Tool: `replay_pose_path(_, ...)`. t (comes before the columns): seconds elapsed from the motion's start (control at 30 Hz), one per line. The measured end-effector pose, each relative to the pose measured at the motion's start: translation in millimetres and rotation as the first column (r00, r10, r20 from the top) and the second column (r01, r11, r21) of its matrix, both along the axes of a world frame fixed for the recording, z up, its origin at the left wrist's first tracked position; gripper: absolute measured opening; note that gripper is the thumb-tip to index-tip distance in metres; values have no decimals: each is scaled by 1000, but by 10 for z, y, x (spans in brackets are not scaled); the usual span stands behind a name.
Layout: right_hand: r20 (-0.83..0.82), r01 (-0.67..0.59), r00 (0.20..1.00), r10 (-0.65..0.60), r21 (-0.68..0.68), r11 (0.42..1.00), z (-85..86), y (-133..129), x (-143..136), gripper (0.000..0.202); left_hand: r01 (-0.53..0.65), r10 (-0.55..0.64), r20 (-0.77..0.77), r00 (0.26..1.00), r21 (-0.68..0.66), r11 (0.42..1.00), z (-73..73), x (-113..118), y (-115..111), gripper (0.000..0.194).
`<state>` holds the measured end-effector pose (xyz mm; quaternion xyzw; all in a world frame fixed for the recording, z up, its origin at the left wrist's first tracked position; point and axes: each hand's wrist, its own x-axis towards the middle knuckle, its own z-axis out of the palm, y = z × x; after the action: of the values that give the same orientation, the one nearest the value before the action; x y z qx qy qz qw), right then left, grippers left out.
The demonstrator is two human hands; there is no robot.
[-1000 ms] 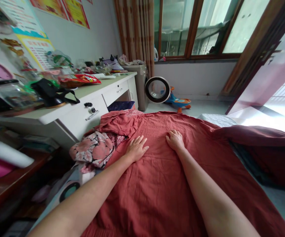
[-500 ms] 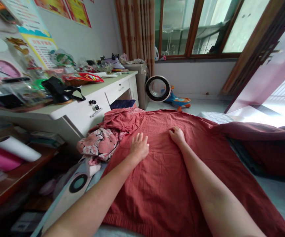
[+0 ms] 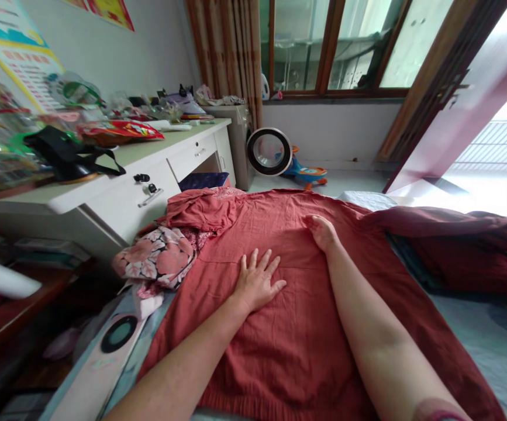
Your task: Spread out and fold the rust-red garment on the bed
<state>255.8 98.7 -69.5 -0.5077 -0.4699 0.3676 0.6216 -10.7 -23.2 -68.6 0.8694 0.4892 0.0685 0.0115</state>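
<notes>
A rust-red garment (image 3: 288, 345) is spread over the bed, its gathered hem towards me and a sleeve (image 3: 428, 225) reaching out to the right. My left hand (image 3: 257, 283) rests palm down on its middle, fingers spread wide and nothing held. Farther up the cloth, my right hand (image 3: 322, 231) is turned on its side with the fingers pointing left. Those fingers look loosely extended and hold nothing that I can see. Light creases run through the fabric around both hands.
A bundle of floral cloth (image 3: 161, 257) lies at the garment's left edge, beside a pale panel with a dark round disc (image 3: 119, 333). A white desk (image 3: 148, 175) loaded with items stands left. Beyond the bed are an open round washer door (image 3: 269, 152) and a blue ride-on toy (image 3: 308, 173).
My left hand has come down towards me and slightly right, its fingers spreading wider. My right hand has turned onto its side near the same spot. The view has shifted to the right.
</notes>
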Motion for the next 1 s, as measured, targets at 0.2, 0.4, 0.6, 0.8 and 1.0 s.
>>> replay_pose_path(0.2,-448,-171,886,118,-81,982,57,-62,306,21,3,-3,-5,1000,1,1000,-1,11,-1,70)
replay_pose_path(0.4,162,98,984,-73,-153,983,163,-247,438,21,-3,4,27,1000,-21,1000,11,15,7,68)
replay_pose_path(0.6,466,171,877,-118,-73,983,144,-724,136,21,-7,8,36,999,-28,1000,20,20,1,67)
replay_pose_path(0.8,920,85,352,170,-213,973,16,-1361,65,53,12,-12,44,999,-8,1000,38,18,-14,64)
replay_pose_path(1.0,946,370,167,277,-320,872,193,-1613,132,56,56,-56,3,998,2,998,104,-35,-139,59)
